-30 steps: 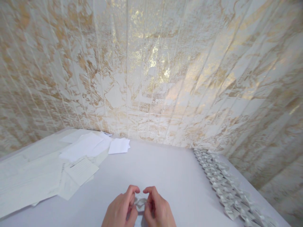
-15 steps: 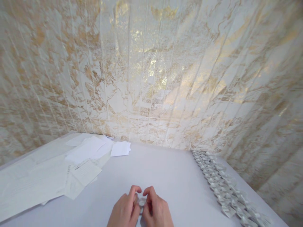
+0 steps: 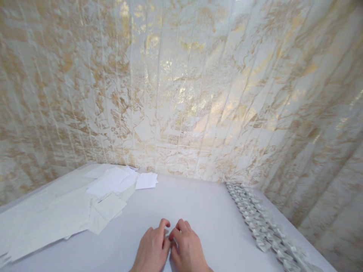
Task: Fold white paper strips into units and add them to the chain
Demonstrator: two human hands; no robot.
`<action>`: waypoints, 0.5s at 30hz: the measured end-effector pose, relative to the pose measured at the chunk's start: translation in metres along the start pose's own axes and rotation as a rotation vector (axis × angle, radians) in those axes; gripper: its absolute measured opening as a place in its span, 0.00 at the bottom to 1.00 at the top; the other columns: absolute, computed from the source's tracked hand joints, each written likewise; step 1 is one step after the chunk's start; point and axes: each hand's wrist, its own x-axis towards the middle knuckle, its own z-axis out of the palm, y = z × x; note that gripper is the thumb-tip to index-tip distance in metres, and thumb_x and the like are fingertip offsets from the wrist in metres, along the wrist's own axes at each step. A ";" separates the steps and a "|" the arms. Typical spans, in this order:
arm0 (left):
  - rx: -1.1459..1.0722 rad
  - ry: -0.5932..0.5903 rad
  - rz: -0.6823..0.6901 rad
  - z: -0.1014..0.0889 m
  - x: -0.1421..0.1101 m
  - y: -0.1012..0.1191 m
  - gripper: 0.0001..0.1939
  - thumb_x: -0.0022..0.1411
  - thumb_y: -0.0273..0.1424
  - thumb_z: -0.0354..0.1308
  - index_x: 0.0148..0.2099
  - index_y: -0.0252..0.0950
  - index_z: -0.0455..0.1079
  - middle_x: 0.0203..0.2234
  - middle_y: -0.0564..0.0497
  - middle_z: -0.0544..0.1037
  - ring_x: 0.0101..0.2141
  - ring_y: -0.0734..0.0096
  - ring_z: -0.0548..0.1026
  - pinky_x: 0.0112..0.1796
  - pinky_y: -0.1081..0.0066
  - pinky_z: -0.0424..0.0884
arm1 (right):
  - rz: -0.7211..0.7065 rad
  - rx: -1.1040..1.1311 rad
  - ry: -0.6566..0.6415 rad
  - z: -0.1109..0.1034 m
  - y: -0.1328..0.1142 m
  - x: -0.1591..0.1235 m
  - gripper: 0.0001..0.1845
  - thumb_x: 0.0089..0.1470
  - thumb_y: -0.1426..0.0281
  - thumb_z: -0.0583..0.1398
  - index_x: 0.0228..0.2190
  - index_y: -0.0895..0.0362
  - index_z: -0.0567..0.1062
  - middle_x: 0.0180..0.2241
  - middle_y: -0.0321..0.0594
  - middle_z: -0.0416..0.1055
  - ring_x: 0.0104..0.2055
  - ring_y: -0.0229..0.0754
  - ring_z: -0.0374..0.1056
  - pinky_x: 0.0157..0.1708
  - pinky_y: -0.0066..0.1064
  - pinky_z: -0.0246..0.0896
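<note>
My left hand and my right hand are close together over the front of the white table. Their fingers are curled inward, and thumbs and index fingertips pinch around a small folded paper piece. Only a sliver of it shows between the fingertips; most is hidden behind them. Both fingers and thumbs nearly touch at the middle.
Printed sheets spread over the left side, with blank white paper pieces on top. A small stack of white paper squares lies at the back. Rows of folded paper units run along the right. A patterned curtain hangs behind.
My right hand's fingers have closed in over the small paper piece, which showed clearly between the hands earlier and is now mostly covered. The view has shifted slightly.
</note>
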 end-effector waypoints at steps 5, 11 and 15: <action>-0.140 -0.001 0.013 -0.006 -0.003 0.001 0.12 0.67 0.29 0.42 0.48 0.40 0.63 0.27 0.52 0.79 0.36 0.59 0.75 0.38 0.68 0.62 | 0.022 -0.126 -0.078 -0.006 -0.010 0.003 0.11 0.47 0.81 0.62 0.34 0.57 0.79 0.40 0.44 0.73 0.44 0.53 0.66 0.44 0.42 0.63; -0.353 -0.008 -0.060 -0.026 -0.004 -0.016 0.12 0.66 0.33 0.36 0.47 0.39 0.57 0.18 0.62 0.57 0.22 0.67 0.65 0.27 0.73 0.59 | 0.038 -0.107 -0.039 -0.022 -0.003 -0.009 0.09 0.50 0.81 0.66 0.28 0.55 0.79 0.37 0.39 0.73 0.42 0.47 0.66 0.41 0.35 0.62; -0.524 -0.076 -0.082 -0.028 -0.016 -0.039 0.13 0.65 0.40 0.40 0.47 0.41 0.58 0.20 0.63 0.48 0.21 0.69 0.56 0.25 0.73 0.53 | 0.013 -0.144 0.016 -0.051 0.032 -0.036 0.11 0.50 0.82 0.66 0.28 0.53 0.78 0.35 0.37 0.72 0.39 0.45 0.66 0.38 0.33 0.61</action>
